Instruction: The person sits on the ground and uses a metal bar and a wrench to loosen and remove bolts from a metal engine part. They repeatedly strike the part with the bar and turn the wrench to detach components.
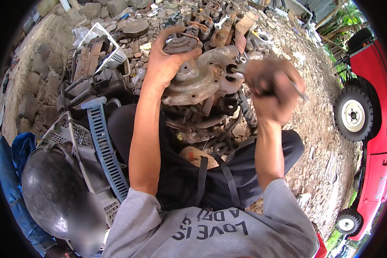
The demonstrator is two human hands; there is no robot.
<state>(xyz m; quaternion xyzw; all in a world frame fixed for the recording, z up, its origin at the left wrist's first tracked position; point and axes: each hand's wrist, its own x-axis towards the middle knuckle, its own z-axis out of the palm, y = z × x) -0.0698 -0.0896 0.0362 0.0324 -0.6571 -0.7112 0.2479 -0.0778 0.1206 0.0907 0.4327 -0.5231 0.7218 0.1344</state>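
Note:
A rusty cast metal housing [193, 86] with bolt holes and a side opening sits in front of me, over my crossed legs. My left hand [167, 58] is closed round the round, stepped metal hub [182, 43] at its top left. On the other side, my right hand [274, 88] makes a fist, smeared by motion. A thin metal rod-like tool [302, 92] runs through that fist, and its other end reaches the opening in the housing's right side. The tool's kind is hidden by my fingers.
Several rusty engine parts [219, 26] stand beyond the housing. On my left are a white plastic basket [112, 45] of metal pieces, a blue slotted crate side [107, 146] and a black rounded object [47, 189]. A red vehicle [376, 159] stands at the far right on stony ground.

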